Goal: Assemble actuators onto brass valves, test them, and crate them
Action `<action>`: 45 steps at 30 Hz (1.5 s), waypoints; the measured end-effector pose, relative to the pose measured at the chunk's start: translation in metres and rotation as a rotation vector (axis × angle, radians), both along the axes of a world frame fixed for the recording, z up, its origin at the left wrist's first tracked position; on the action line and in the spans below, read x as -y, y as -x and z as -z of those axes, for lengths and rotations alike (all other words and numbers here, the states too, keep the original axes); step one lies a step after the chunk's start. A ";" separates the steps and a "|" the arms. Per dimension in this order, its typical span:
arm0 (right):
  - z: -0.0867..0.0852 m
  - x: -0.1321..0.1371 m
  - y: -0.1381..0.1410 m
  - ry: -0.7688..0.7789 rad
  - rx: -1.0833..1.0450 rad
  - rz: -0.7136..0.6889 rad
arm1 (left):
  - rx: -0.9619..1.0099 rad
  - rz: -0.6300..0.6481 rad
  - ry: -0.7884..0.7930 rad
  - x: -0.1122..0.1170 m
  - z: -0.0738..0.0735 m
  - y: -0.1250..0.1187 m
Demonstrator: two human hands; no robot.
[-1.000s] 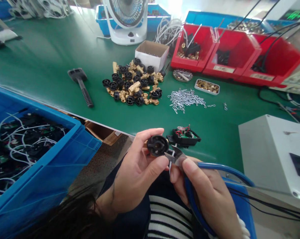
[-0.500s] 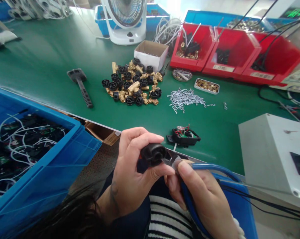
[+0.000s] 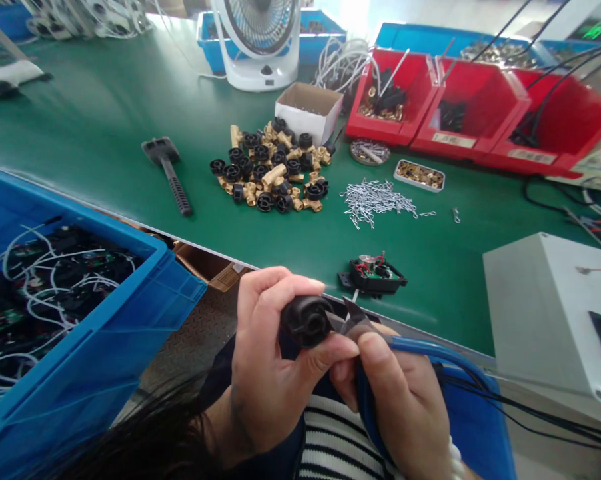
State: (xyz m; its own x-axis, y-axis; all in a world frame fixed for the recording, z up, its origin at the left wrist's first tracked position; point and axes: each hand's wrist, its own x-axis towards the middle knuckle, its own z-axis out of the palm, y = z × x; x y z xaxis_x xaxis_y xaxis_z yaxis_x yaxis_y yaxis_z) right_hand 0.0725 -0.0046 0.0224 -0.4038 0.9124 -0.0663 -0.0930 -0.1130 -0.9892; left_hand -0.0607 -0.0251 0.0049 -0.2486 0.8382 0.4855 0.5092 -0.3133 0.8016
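My left hand [image 3: 275, 360] is closed around a round black plastic part [image 3: 303, 321], its ribbed end facing the pliers. In my right hand [image 3: 398, 393] is a pair of blue-handled pliers [image 3: 353, 323], probably cutters. Their jaws are spread, and one tip reaches the edge of the black part; whether it touches is hard to see. My left thumb lies close beside the jaws. Just beyond my hands, at the table edge, stands an open black housing [image 3: 378, 275] with a green circuit board and red wires.
Brass fittings with black caps [image 3: 275, 167] lie piled on the green table [image 3: 100, 100]. Nearby are metal clips [image 3: 378, 200], red bins [image 3: 460, 117], a black tool [image 3: 168, 173] and a fan [image 3: 263, 73]. A blue crate [image 3: 145, 257] stands left, a grey box [image 3: 545, 300] right.
The plier jaws have opened wider beside the black part. The black part has turned slightly in my left hand. The whole view has shifted a little.
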 end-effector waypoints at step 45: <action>0.005 -0.010 0.003 0.131 0.034 -0.205 | 0.029 0.245 0.131 -0.006 0.003 0.035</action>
